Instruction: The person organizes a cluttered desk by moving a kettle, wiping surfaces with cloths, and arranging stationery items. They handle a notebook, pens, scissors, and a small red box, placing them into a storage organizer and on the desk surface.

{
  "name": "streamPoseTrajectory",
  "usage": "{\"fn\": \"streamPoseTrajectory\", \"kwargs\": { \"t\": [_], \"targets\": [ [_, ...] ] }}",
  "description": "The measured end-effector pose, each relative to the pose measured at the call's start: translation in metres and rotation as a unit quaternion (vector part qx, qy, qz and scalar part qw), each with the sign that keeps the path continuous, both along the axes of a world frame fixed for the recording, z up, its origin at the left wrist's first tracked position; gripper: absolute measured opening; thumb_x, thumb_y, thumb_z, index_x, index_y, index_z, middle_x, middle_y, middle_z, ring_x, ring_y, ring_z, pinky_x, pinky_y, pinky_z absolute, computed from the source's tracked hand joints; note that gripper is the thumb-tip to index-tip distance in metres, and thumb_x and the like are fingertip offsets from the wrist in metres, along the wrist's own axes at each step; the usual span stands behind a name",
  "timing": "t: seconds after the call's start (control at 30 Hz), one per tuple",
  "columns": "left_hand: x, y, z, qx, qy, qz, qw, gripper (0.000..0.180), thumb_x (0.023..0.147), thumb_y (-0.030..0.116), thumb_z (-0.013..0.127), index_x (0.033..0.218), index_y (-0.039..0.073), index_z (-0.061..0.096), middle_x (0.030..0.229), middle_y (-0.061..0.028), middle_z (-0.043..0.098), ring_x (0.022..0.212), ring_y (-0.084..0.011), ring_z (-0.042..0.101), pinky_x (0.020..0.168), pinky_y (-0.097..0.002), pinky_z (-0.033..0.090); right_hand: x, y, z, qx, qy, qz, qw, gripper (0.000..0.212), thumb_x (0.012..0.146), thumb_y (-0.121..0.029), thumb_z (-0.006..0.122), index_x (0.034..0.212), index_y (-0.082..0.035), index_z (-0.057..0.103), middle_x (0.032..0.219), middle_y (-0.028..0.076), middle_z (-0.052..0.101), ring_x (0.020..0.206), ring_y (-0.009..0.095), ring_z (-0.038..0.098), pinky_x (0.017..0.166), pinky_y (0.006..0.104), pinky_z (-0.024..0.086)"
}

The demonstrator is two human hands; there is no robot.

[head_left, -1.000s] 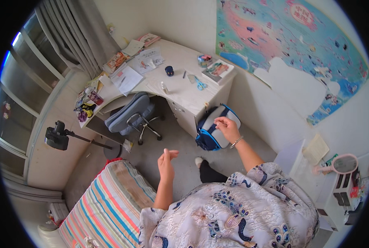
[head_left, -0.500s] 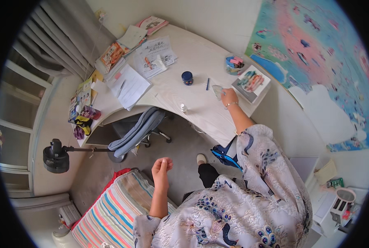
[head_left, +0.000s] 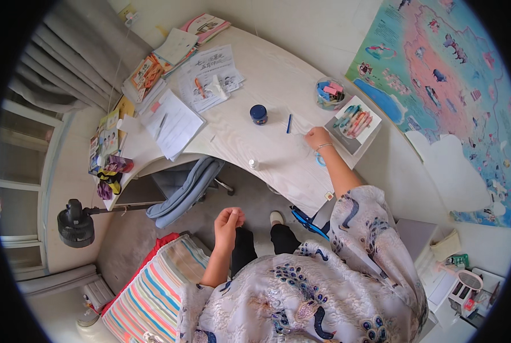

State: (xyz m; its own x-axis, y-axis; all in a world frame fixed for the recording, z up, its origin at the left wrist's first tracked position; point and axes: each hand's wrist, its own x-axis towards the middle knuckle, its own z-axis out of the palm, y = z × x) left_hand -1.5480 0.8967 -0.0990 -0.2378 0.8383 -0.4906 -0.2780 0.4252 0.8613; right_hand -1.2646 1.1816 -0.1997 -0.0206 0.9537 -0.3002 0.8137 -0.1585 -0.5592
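My right hand (head_left: 317, 138) lies on the white worktop (head_left: 278, 86), its fingers curled down on the surface; I cannot tell whether they grip anything, though a small pale blue ring-like object (head_left: 320, 160) shows at the wrist, just beside a thin bracelet. My left hand (head_left: 228, 220) hangs in the air over the floor, well apart from the worktop, fingers drawn into a loose fist with nothing visible in them. Just beyond my right hand sits an open picture book (head_left: 355, 123), and past that a clear tub of coloured bits (head_left: 329, 93). A blue pen (head_left: 289, 123) lies near the hand on its left, then a dark blue jar (head_left: 259, 114) farther along. A small white bottle (head_left: 254, 164) stands near the worktop's front edge. Loose sheets (head_left: 172, 123) and booklets spread toward the curtain. A grey chair (head_left: 184, 188) is tucked under the worktop, a striped bed (head_left: 152, 286) lies at my lower left, and a map poster (head_left: 438, 86) covers the wall.
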Motion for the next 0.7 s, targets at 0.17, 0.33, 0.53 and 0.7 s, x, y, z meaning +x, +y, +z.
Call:
{"fn": "streamPoseTrajectory", "kwargs": {
  "t": [0.17,0.33,0.53,0.7],
  "targets": [
    [0.008,0.026,-0.001,0.013,0.000,-0.056,0.998,0.020,0.092,0.022,0.053,0.096,0.004,0.060,0.087,-0.0038,0.063,0.074,-0.0087,0.058,0.069,-0.0226,0.047,-0.020,-0.009,0.004,0.023,0.006,-0.014,1.000,0.023,0.074,-0.030,0.064,0.077,-0.008,0.068,0.080,0.013,0.066,0.079,0.029,0.063,0.072,0.0375,0.050],
    [0.004,0.037,0.007,0.021,0.012,-0.079,0.997,0.017,0.092,0.019,0.053,0.096,0.003,0.060,0.088,-0.0046,0.064,0.074,-0.0089,0.058,0.068,-0.0212,0.045,-0.074,0.011,0.020,0.025,-0.063,-0.062,0.996,0.024,0.076,-0.030,0.064,0.083,-0.007,0.069,0.091,0.015,0.066,0.088,0.031,0.062,0.076,0.0387,0.050],
    [-0.031,0.045,-0.003,0.001,0.017,-0.068,0.998,0.019,0.093,0.020,0.052,0.095,0.003,0.060,0.087,-0.0055,0.064,0.073,-0.0107,0.059,0.067,-0.0239,0.047,-0.067,0.028,-0.028,0.003,0.136,-0.094,0.986,0.028,0.075,-0.028,0.068,0.087,-0.003,0.066,0.082,0.012,0.067,0.069,0.022,0.064,0.064,0.0327,0.052],
    [-0.042,0.071,-0.019,-0.006,-0.025,-0.055,0.998,0.017,0.092,0.020,0.054,0.094,0.004,0.060,0.084,-0.0040,0.063,0.070,-0.0089,0.057,0.065,-0.0227,0.047,-0.050,-0.009,0.039,-0.060,0.447,-0.111,0.886,0.019,0.083,-0.020,0.063,0.087,0.000,0.064,0.074,0.006,0.064,0.057,0.010,0.057,0.052,0.0231,0.047]
  ]
}}
